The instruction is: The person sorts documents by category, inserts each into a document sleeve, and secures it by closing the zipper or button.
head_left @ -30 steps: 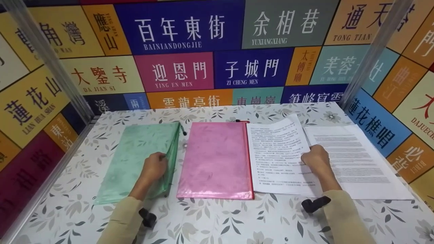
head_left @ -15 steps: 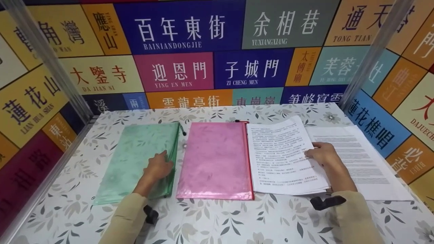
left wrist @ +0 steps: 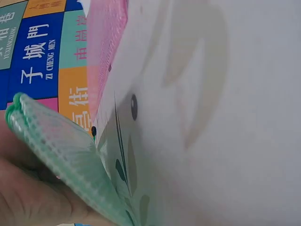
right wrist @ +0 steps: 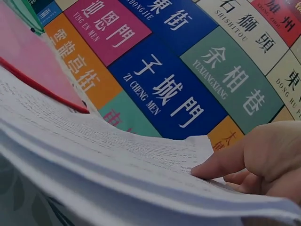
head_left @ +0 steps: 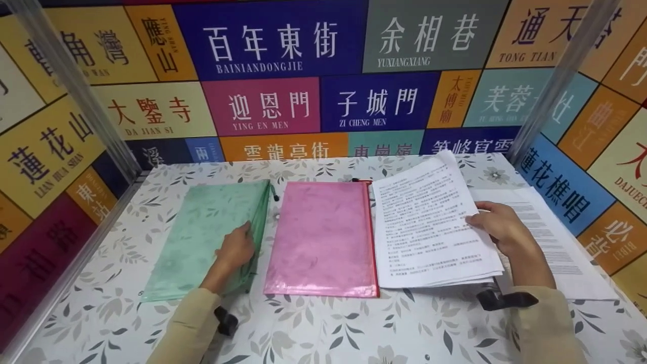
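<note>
From where I stand, the printed stack (head_left: 424,222) lies just left of the right hand (head_left: 510,235), its long axis running away from the person, its loose layers bowed and lifted off the table along the near right corner. The right hand is plainly nearer; the pink folder (head_left: 321,237) sits between the two hands, its red-trimmed edge just beside the sheets — touching or not, I can't tell. That right hand pinches the stack's right edge, one digit pressed on the printed face, the others curled at the margin. Well apart, the left hand (head_left: 235,250) rests at the right side of the green folder (head_left: 197,222), whose edge stands raised against it — its fingertips are hidden, so I can't say whether they grip. More papers (head_left: 551,232) lie beyond the right hand.
</note>
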{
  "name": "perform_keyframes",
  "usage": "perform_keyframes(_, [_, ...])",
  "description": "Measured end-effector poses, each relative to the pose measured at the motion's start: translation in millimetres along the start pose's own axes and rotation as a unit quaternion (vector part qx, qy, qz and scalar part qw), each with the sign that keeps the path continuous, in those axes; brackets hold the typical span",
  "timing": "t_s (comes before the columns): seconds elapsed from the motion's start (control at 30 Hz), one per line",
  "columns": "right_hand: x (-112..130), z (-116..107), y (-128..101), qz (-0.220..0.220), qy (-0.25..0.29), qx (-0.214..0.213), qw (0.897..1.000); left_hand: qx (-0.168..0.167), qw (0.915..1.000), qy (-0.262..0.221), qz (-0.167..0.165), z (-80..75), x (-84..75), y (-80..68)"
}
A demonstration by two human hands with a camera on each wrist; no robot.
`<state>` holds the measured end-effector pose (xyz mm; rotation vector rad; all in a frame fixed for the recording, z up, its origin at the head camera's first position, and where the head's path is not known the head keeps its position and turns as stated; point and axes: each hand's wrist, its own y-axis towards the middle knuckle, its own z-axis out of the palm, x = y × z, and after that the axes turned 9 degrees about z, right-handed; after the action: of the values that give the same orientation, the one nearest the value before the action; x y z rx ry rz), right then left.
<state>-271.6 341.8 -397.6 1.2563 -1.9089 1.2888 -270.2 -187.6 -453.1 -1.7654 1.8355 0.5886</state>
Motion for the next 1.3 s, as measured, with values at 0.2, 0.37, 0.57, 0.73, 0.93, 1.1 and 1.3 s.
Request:
perform_keyframes(0.2, [11.7,-1.0,-12.9,-0.027,0.051,0.011,0.998,-0.036,0.9981,-0.04,0.031,-3.1,3.8,-0.7])
perform_keyframes(0.37, [24.3,1.5,-26.1,-0.044,0.094,0.029,0.994,-0.062,0.9943,-0.086,0.011,-5.8,0.7,-0.9])
perform_keyframes(0.57, [38.6,3.0,-47.1,-0.068,0.177,0.05,0.981,-0.098,0.9883,-0.116,0.009,-13.3,-6.3,-4.2])
perform_keyframes(0.73, [44.2,10.4,-53.5,-0.093,0.225,0.075,0.967,-0.105,0.9827,-0.152,0.011,-22.2,-12.7,-8.2])
perform_keyframes(0.93, [47.5,27.2,-48.3,-0.114,0.239,0.095,0.96,-0.079,0.9752,-0.206,-0.022,-28.4,-17.9,-11.7])
perform_keyframes(1.1, [52.4,45.0,-42.0,-0.111,0.256,0.121,0.952,-0.076,0.9717,-0.221,-0.031,-28.7,-17.8,-13.2])
perform_keyframes(1.3, [60.3,68.7,-34.0,-0.107,0.271,0.154,0.944,-0.089,0.9689,-0.227,-0.04,-27.3,-14.9,-12.4])
